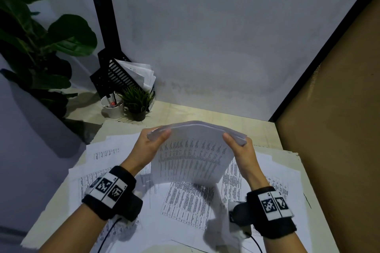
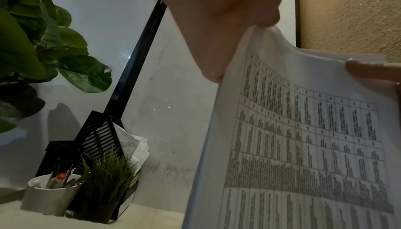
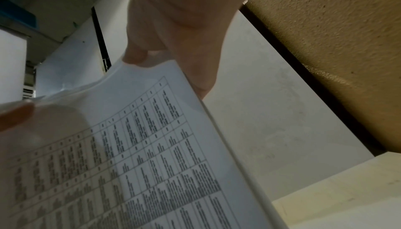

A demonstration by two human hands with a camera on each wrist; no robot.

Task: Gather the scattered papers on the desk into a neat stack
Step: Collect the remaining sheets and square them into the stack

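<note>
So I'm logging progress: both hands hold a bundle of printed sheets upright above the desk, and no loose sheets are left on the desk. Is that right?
Not quite. The left hand and right hand do hold the bundle upright above the desk, but the head view shows many loose printed sheets still spread on the desk beneath it.

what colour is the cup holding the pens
White cup, clearest in the left wrist view.
</note>
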